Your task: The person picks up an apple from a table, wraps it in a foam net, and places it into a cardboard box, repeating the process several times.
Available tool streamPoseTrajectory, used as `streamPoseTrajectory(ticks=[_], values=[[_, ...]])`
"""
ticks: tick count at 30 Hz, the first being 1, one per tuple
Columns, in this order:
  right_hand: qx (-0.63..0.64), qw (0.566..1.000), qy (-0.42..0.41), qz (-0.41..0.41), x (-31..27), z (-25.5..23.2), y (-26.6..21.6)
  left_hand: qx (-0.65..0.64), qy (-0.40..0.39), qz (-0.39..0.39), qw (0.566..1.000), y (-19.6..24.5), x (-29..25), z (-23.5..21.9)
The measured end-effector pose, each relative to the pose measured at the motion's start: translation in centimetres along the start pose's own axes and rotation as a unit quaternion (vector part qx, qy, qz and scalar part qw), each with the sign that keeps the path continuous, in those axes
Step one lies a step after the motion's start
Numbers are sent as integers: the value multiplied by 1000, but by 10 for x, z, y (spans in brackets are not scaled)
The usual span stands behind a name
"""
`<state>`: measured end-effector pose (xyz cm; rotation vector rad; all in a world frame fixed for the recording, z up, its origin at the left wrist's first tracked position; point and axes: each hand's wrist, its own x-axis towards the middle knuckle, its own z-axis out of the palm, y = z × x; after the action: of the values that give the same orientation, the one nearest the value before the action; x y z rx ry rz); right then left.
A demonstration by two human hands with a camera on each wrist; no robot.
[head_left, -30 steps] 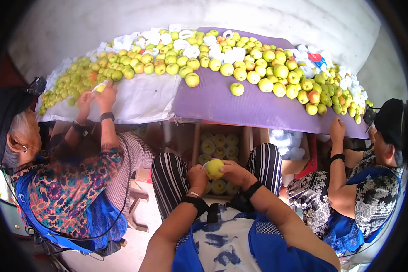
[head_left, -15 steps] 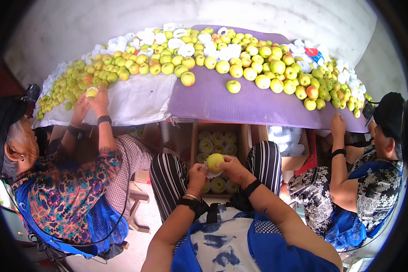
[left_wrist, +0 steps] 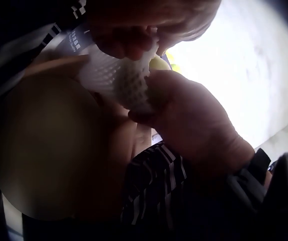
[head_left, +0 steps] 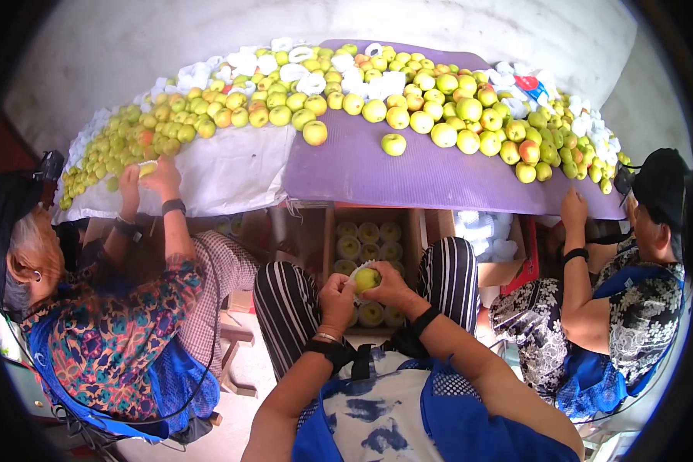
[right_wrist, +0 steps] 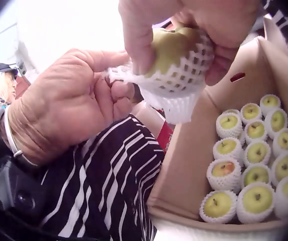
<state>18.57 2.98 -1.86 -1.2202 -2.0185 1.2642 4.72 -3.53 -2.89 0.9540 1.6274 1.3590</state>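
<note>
Above the carton, a yellow-green apple (head_left: 366, 280) sits partly inside a white foam net sleeve (right_wrist: 179, 90). My right hand (head_left: 393, 288) grips the apple from its right side, fingers and thumb around its upper part. On the other side, my left hand (head_left: 336, 300) pinches the sleeve's edge between thumb and fingers. The right wrist view shows the apple's stem end bare above the mesh, with the sleeve's tail hanging below. In the dim left wrist view, the white sleeve (left_wrist: 119, 80) lies between both hands.
An open carton (right_wrist: 184, 175) between my knees holds rows of sleeved apples (right_wrist: 257, 198). Ahead, a table with a purple mat (head_left: 346, 169) bears heaped apples (head_left: 470, 108) and white sleeves. Another carton (head_left: 497, 273) stands right. People sit on both sides, the left one handling an apple.
The apple has turned in my hands, and the white sleeve now reaches around its side. My right hand has shifted its hold. At left, the other person's hands have moved slightly.
</note>
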Motion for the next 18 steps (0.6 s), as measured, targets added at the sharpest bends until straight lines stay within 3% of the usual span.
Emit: streamPoseTrajectory(ticks=[4, 7, 13, 14, 15, 16, 18], values=[[-93, 985, 52, -133, 0, 3, -1, -17, 7, 39, 999, -2, -1, 3], [-141, 968, 63, -200, 0, 6, 5, 85, -4, 64, 994, -11, 3, 1], [-115, 969, 32, -216, -5, 2, -14, 24, -53, 8, 998, 8, 5, -2], [-115, 969, 32, -215, -7, -2, -20, -48, -54, -63, 995, 16, 5, -5], [-14, 986, 54, -156, -9, -7, -28, -120, -55, -134, 982, 20, 4, -7], [87, 989, 75, -94, -11, -9, -32, -120, -56, -134, 982, 20, 5, -8], [66, 992, 97, -49, -9, -5, -18, -255, -14, -175, 951, 20, 5, -8]])
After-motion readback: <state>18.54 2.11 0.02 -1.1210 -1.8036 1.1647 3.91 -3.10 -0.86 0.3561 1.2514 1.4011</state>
